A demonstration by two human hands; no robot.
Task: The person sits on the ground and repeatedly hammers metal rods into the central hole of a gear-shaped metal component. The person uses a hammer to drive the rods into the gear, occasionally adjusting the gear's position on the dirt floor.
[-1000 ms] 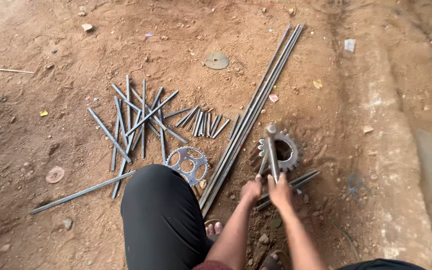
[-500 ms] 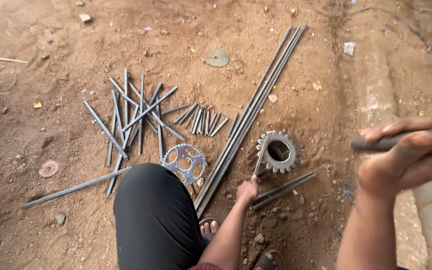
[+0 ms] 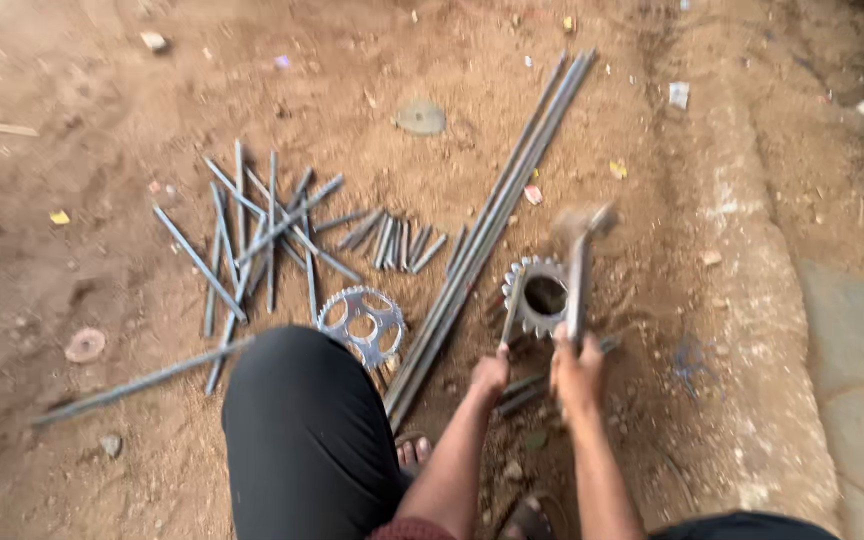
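My right hand (image 3: 578,372) grips the handle of a hammer (image 3: 580,268), whose blurred head sits just above a thick grey gear (image 3: 537,297) lying on the dirt. My left hand (image 3: 490,372) pinches a short metal rod (image 3: 510,312) that stands against the gear's left edge. A second, thinner sprocket (image 3: 362,322) lies to the left beside my black-trousered knee (image 3: 302,430). A bundle of long steel rods (image 3: 497,215) runs diagonally past the gear.
Several cut rods (image 3: 252,240) lie scattered at left, with short rod pieces (image 3: 392,238) next to them. A round flat disc (image 3: 420,118) lies farther off. A raised concrete curb (image 3: 752,300) runs along the right. My sandalled foot (image 3: 414,455) rests near the rods.
My right hand was raised high at the right with the hammer half a second ago; it has swung down, and the hammer is back over the gear. My left hand stays on the short rod.
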